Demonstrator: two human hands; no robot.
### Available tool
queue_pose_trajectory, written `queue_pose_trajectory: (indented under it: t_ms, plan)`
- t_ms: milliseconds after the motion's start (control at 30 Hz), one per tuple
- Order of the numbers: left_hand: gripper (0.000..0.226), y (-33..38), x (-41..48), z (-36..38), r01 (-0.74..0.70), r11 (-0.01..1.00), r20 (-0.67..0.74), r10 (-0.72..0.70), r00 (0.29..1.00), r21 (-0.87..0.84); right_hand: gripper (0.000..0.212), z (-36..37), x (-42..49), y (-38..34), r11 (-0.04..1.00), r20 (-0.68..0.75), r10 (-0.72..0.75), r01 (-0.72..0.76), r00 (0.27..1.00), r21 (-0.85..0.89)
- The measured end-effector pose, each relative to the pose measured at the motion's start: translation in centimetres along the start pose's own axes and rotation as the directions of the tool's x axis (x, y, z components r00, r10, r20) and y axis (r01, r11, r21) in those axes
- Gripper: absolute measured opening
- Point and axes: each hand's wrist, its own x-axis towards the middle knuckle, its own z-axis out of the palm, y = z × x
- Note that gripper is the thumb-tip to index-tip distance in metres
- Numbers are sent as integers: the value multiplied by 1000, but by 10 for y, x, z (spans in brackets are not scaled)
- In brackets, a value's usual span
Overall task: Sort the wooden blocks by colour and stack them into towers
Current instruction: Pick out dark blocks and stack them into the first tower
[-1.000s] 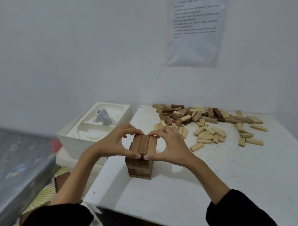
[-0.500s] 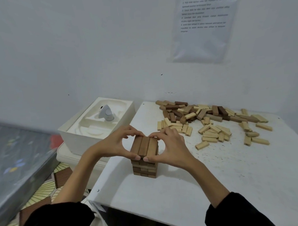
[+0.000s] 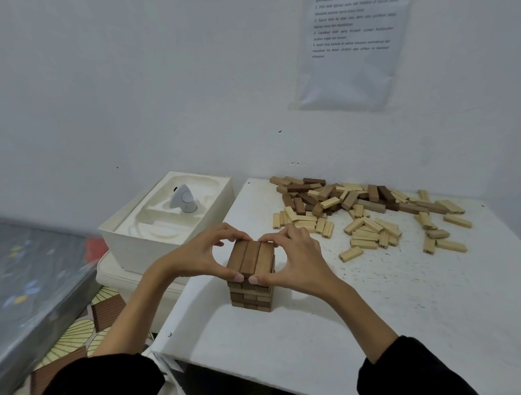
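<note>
Change: Over the last second I see almost no movement. Both hands have kept the same clasp on the tower's top layer (image 3: 251, 256), and only the view has drifted.
Meaning: I judge the three dark blocks of that layer are being squared up. The dark tower is not finished, since dark blocks remain in the pile.
Left hand (image 3: 196, 257): Curled round the left side of the top layer, thumb on its near end, fingers on its far end.
Right hand (image 3: 297, 255): Mirrors it on the right side, and the two thumbs nearly meet.
Dark tower (image 3: 251, 296): Upright on the white counter (image 3: 378, 326), near its left edge.
Loose blocks (image 3: 358, 199): Mixed dark and pale, far right, well apart from the tower.
Box (image 3: 153, 235): White, left of the counter.
</note>
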Motion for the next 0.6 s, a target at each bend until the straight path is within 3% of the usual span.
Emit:
queue_pose_trajectory:
  t_ms: [133,200,267,333,467,533,600]
  plan:
    - [80,0,-1,0,3,1000,11,-3,1000,5,100,1,-2,0,999,26,22,-23,999,45]
    - [84,1,-2,0,-4,1000,0,4,1000,-12,95,-2,-3,-1,983,37,55,-61,998,171]
    - [88,3,-6,1,6,995,-53,-11,999,-96,84,-6,-7,-3,880,41,145,-148,989,451]
    - [83,7,-11,8,14,969,-173,-58,983,-245,80,-5,-14,-4,707,42,248,-210,968,675]
    - [58,17,-13,41,-70,797,-442,-258,859,-600,84,12,-30,-16,637,47,314,-247,948,730]
    - [63,21,-18,57,-94,760,-473,-298,829,-643,86,22,-38,-22,618,68,303,-251,951,745]
    - [79,21,-24,66,-93,788,-463,-257,848,-609,75,28,-43,-25,653,77,246,-224,966,723]
